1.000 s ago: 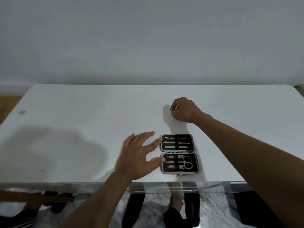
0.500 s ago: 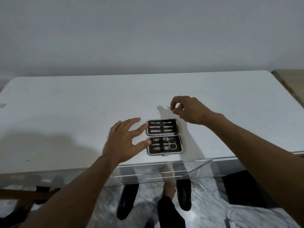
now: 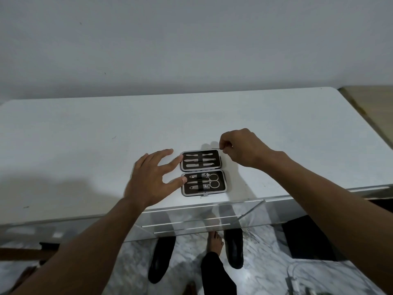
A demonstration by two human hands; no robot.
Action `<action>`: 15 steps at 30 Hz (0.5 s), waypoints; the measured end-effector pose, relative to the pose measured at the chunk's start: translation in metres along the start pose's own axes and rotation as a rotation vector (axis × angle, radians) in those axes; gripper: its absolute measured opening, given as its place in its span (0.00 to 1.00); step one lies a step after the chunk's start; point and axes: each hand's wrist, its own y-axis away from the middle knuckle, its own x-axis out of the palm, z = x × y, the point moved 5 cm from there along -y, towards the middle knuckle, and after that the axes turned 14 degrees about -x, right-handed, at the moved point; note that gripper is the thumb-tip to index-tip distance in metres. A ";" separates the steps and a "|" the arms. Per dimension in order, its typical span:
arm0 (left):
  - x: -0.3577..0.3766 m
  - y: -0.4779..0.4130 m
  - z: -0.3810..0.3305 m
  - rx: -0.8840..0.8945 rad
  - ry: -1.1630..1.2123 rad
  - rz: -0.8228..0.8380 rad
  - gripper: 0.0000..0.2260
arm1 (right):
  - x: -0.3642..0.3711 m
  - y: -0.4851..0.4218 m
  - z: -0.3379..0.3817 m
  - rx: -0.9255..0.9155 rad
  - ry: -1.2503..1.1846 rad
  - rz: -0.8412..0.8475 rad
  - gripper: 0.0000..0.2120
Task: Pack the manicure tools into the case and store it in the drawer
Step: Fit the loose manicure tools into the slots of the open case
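An open manicure case (image 3: 202,173) with a brown lining and a silver frame lies near the front edge of the white table (image 3: 85,145). Its far half holds slim metal tools under a black strap. Its near half holds clippers and small scissors (image 3: 212,181). My right hand (image 3: 242,149) hovers just right of the case's far corner, pinching a thin metal tool (image 3: 213,148) that points left over the far edge. My left hand (image 3: 154,179) is spread, fingertips touching the case's left side.
A mirrored drawer front (image 3: 191,218) runs under the table's front edge and reflects the floor. Below it, a bare foot (image 3: 215,241) and two black shoes (image 3: 161,258) show on a marble floor. A wall stands behind the table.
My right hand lifted the thin tool from the table behind the case and brought it toward the case's far right corner. My left hand stayed at the case's left side.
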 end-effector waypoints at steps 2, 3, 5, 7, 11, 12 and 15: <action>-0.001 0.000 0.000 -0.001 0.007 -0.001 0.28 | -0.001 -0.001 0.001 -0.017 0.039 0.013 0.08; -0.001 0.000 0.000 0.000 0.012 -0.003 0.28 | -0.001 -0.001 0.002 -0.025 0.047 0.021 0.08; -0.001 0.000 0.000 0.000 0.015 -0.008 0.28 | -0.002 -0.002 0.004 -0.048 0.060 0.028 0.09; 0.000 0.000 0.000 0.000 0.014 -0.004 0.28 | -0.001 -0.003 0.007 -0.071 0.076 0.033 0.09; 0.000 0.000 0.001 0.004 0.005 -0.002 0.28 | 0.004 -0.006 0.010 -0.088 0.117 0.042 0.11; 0.001 0.000 0.001 0.005 0.007 -0.003 0.28 | 0.006 -0.006 0.009 -0.089 0.127 0.044 0.11; 0.001 -0.001 0.001 -0.001 0.008 0.000 0.27 | 0.009 -0.007 0.009 -0.089 0.143 0.052 0.11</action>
